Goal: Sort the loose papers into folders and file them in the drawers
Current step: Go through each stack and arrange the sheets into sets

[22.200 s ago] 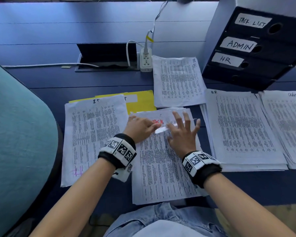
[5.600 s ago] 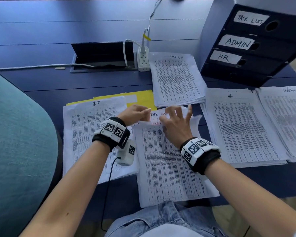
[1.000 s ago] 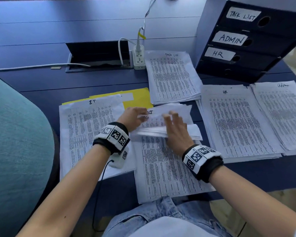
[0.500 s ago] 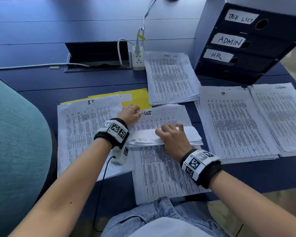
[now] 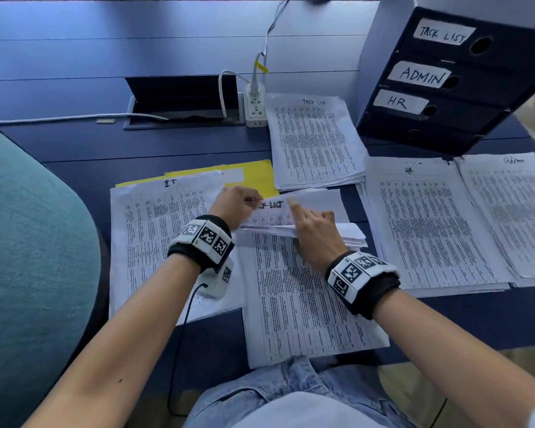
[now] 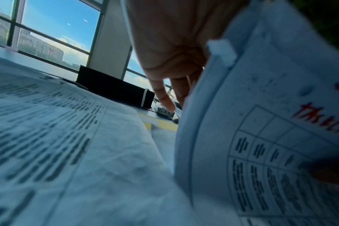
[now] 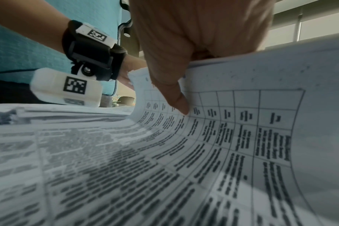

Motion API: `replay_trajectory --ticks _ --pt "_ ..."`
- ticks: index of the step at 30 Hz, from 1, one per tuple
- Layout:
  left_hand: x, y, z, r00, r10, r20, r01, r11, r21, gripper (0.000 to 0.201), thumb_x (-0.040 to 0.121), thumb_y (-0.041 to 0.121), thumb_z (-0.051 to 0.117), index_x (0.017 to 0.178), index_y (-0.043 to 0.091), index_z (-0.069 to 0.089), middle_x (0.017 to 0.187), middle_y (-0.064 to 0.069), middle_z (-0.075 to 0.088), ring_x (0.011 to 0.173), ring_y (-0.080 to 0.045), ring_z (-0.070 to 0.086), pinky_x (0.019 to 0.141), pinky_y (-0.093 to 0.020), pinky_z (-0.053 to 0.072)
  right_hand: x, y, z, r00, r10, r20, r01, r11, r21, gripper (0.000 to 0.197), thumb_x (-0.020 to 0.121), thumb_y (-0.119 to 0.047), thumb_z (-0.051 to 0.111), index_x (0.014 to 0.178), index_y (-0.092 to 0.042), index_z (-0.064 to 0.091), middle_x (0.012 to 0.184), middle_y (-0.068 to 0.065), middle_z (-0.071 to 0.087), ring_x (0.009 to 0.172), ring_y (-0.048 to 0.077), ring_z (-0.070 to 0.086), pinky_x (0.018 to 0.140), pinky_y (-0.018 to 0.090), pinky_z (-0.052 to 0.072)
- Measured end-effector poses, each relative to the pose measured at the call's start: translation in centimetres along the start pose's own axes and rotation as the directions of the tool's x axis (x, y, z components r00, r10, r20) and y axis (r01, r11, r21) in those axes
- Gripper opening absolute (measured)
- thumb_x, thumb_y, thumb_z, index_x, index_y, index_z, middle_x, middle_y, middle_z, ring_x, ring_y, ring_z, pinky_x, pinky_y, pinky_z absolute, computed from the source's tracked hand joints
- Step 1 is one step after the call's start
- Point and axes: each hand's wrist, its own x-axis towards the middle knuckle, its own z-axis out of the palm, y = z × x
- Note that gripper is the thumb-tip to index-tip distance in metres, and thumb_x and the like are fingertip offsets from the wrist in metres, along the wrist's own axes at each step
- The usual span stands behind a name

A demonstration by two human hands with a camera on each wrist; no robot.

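Head view showed my left hand (image 5: 235,203) pinching the top-left corner of the folded-over sheets in the middle paper stack (image 5: 303,291) on the blue surface (image 5: 74,143). My right hand (image 5: 314,233) gripped the same fold, thumb under, forefinger out over it. That stack lay between the IT pile (image 5: 155,230) and the HR pile (image 5: 426,223).

A white power strip (image 5: 255,105) stands at the far middle of the dark blue desk (image 5: 74,57), a white cable (image 5: 269,32) plugged into its top. Just left of the strip lies an open black cable hatch (image 5: 183,100). Far left of the strip bulges a teal chair back (image 5: 28,257).
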Motion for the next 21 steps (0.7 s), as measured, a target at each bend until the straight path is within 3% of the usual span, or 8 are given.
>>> replay_trajectory --ticks 4,7,9,12,16,18,20,21 --pt "-0.3 0.5 -0.4 0.998 0.04 0.045 -0.034 0.99 -0.138 0.017 0.089 0.009 0.06 0.098 0.001 0.071 0.09 -0.011 0.067 0.079 -0.014 0.056 0.065 -0.008 0.039 1.1 0.6 -0.4 1.0 0.013 -0.011 -0.013 0.999 0.032 0.085 0.081 0.002 0.049 0.149 -0.011 0.0 0.124 0.004 0.051 0.101 0.021 0.054 0.09 0.035 0.033" --pt "-0.2 0.4 -0.6 0.991 0.036 0.127 -0.008 0.976 -0.219 0.016 0.09 0.008 0.057 0.085 -0.001 0.069 0.067 -0.006 0.053 0.055 0.001 0.044 0.054 -0.012 0.034 1.9 0.9 -0.9 0.999 0.02 0.027 -0.02 1.0 -0.011 0.078 0.082 -0.003 0.053 0.148 -0.014 0.013 0.131 0.006 0.042 0.107 0.023 0.053 0.091 0.037 0.033" --pt "-0.1 0.2 -0.7 0.988 0.014 0.152 0.021 0.974 -0.227 0.026 0.093 0.011 0.054 0.07 0.0 0.058 0.057 -0.002 0.037 0.047 -0.003 0.032 0.049 -0.019 0.027 2.3 1.0 -1.3 0.998 0.026 0.051 -0.024 0.999 -0.041 0.07 0.082 -0.006 0.055 0.144 -0.014 0.025 0.133 0.008 0.037 0.108 0.024 0.052 0.091 0.037 0.033" --pt "-0.1 -0.2 -0.9 0.985 -0.032 0.172 0.077 0.963 -0.26 0.028 0.095 0.013 0.05 0.07 0.003 0.055 0.053 0.001 0.03 0.04 -0.003 0.028 0.044 -0.017 0.022 2.2 1.0 -1.3 0.998 0.006 0.056 -0.001 0.995 -0.1 0.066 0.083 -0.007 0.053 0.143 -0.013 0.026 0.136 0.009 0.033 0.115 0.024 0.047 0.091 0.038 0.033" --pt "-0.2 -0.9 -1.0 0.978 -0.079 0.193 0.135 0.946 -0.296 0.032 0.095 0.009 0.048 0.063 0.012 0.051 0.054 0.0 0.034 0.042 -0.001 0.029 0.048 -0.022 0.026 1.8 1.0 -0.9 0.999 -0.009 0.037 0.014 0.992 -0.126 0.068 0.085 -0.005 0.049 0.147 -0.012 0.02 0.142 0.009 0.029 0.122 0.023 0.042 0.092 0.037 0.032" --pt "-0.3 -0.9 -1.1 0.974 -0.113 0.197 0.172 0.933 -0.316 0.032 0.094 0.009 0.049 0.063 0.015 0.051 0.056 -0.001 0.037 0.047 -0.007 0.033 0.05 -0.022 0.027 1.6 1.1 -0.7 1.0 -0.014 0.02 0.016 0.991 -0.129 0.067 0.085 -0.005 0.049 0.146 -0.012 0.023 0.144 0.009 0.029 0.124 0.024 0.04 0.091 0.037 0.031" --pt "-0.2 -0.9 -1.2 0.971 -0.145 0.191 0.199 0.932 -0.304 0.029 0.094 0.009 0.048 0.066 0.013 0.053 0.057 -0.001 0.04 0.049 -0.009 0.036 0.049 -0.02 0.03 1.6 1.3 -0.2 0.997 -0.039 -0.064 0.031 0.992 -0.123 0.059 0.081 -0.004 0.055 0.138 -0.011 0.04 0.14 0.009 0.038 0.122 0.026 0.041 0.089 0.039 0.031" --pt "-0.2 -0.8 -1.2 0.97 -0.164 0.181 0.214 0.93 -0.299 0.027 0.095 0.009 0.047 0.068 0.011 0.054 0.057 -0.001 0.041 0.049 -0.008 0.038 0.047 -0.017 0.032 1.5 1.4 0.2 0.989 -0.068 -0.128 0.05 0.989 -0.139 0.054 0.074 -0.002 0.062 0.126 -0.011 0.052 0.132 0.009 0.047 0.117 0.026 0.043 0.087 0.039 0.031"
